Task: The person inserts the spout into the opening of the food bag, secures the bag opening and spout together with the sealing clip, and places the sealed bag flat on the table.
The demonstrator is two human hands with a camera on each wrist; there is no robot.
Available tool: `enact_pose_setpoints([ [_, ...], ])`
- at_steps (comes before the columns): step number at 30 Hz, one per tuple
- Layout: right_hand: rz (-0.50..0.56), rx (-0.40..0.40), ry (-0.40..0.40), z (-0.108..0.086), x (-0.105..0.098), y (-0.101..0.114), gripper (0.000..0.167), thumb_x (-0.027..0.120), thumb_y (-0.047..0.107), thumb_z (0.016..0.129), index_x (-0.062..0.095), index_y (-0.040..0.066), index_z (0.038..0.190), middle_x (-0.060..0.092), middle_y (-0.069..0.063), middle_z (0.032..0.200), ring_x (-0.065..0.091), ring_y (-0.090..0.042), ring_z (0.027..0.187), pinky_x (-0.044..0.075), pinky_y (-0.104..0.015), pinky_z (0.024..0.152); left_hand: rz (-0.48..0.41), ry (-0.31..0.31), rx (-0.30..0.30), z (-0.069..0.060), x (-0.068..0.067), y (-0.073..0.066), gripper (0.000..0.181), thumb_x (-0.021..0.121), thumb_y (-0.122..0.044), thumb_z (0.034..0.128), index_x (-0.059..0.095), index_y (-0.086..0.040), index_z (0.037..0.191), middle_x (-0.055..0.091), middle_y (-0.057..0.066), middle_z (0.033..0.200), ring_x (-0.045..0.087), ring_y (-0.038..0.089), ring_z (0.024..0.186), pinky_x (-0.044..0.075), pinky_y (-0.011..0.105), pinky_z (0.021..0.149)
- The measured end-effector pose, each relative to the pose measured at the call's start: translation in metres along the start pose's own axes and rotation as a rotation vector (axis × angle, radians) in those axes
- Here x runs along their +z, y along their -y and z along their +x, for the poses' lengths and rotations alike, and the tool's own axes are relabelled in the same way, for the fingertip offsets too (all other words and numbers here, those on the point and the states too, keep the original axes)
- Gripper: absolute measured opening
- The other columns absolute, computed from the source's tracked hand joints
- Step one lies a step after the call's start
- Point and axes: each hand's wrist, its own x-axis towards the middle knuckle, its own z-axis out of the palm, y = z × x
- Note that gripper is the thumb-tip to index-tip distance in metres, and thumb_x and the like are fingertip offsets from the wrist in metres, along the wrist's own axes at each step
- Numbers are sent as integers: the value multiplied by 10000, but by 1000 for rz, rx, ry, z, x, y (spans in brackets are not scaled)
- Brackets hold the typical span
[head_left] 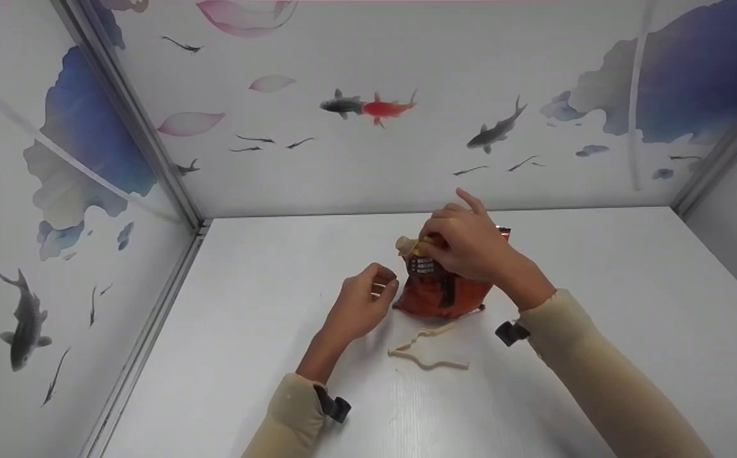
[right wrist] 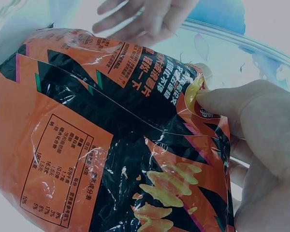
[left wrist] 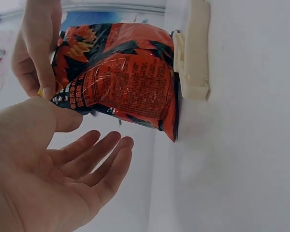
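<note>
- White walls (head_left: 406, 175) with painted fish (head_left: 384, 109) stand around a white tabletop (head_left: 247, 305). Only the head view shows this much of them.
- Orange and black, the snack bag (head_left: 432, 296) is on the tabletop, a bit right of the middle.
- The right hand (head_left: 470, 242) has its grip pinched on the bag near its top. The right wrist view shows the thumb pressing by a yellow spot (right wrist: 193, 96).
- The left hand (head_left: 363, 302) is just beside the bag, its grip loose, with nothing held. The left wrist view shows its fingers apart and softly bent. You cannot tell if the thumb touches the bag.
- A cream clip (head_left: 432, 367) lies in front of the bag. The head view shows its two arms spread wide; the left wrist view shows a thick bar.
- Only the right wrist view clearly shows the bag's number box (right wrist: 58, 169) and yellow chip picture (right wrist: 169, 186).
</note>
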Motion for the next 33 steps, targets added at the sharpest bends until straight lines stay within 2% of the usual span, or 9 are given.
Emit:
enact_pose_setpoints([
  [4, 10, -6, -8, 0, 0, 0, 147, 778, 279, 1009, 817, 144, 1049, 786, -14, 991, 696, -258, 1093, 162, -661, 1347, 30, 95, 21, -11, -1, 0, 195, 618, -194, 1107, 682, -75, 1246, 774, 51, 1208, 750, 198, 1143, 636, 342, 972],
  [11, 9, -1, 8, 0, 1, 0, 142, 770, 272, 1013, 821, 150, 1063, 789, -15, 995, 694, -248, 1103, 160, -674, 1343, 103, 335, 78, -28, 1, -1, 134, 678, -182, 1072, 759, -138, 1169, 779, -8, 1145, 750, 177, 1109, 624, 291, 956],
  [14, 11, -9, 1, -1, 1, -1, 145, 771, 276, 1013, 819, 146, 1059, 786, -15, 992, 694, -246, 1096, 162, -674, 1343, 135, 397, 109, -31, 5, -3, 129, 714, -177, 1046, 780, -134, 1148, 786, -23, 1108, 746, 139, 1078, 618, 272, 945],
  [18, 14, -19, -12, -2, 2, -1, 138, 778, 276, 1008, 817, 148, 1041, 785, -10, 991, 693, -245, 1091, 169, -666, 1343, 227, 448, 144, -31, 10, -5, 165, 781, -191, 1001, 820, -126, 1148, 809, -42, 1087, 731, 83, 1021, 600, 230, 900],
  [20, 15, -17, -13, -2, 2, -1, 141, 779, 278, 1007, 818, 146, 1042, 786, -11, 995, 695, -246, 1098, 170, -663, 1344, 260, 472, 141, -31, 10, -6, 181, 820, -215, 979, 838, -136, 1140, 813, -51, 1070, 712, 74, 979, 576, 204, 861],
  [25, 16, 0, 5, -2, 1, 0, 162, 768, 289, 1018, 821, 144, 1067, 787, -15, 1007, 694, -251, 1132, 154, -653, 1352, 283, 517, 136, -31, 11, -6, 213, 908, -190, 901, 861, -149, 1104, 811, -49, 1038, 679, 89, 933, 538, 189, 825],
  [29, 16, 6, 8, -2, 2, 1, 161, 773, 286, 1014, 824, 144, 1072, 791, -16, 1008, 695, -252, 1148, 152, -654, 1352, 300, 514, 146, -32, 12, -4, 209, 899, -78, 878, 870, -135, 1077, 821, -31, 1014, 704, 73, 948, 572, 192, 847],
  [33, 7, -6, -4, -2, 1, 2, 162, 769, 295, 1019, 825, 145, 1048, 783, -13, 979, 700, -258, 1118, 173, -657, 1346, 321, 501, 163, -31, 12, -3, 159, 867, -24, 894, 877, -112, 1027, 817, -7, 951, 695, 71, 897, 565, 178, 799],
])
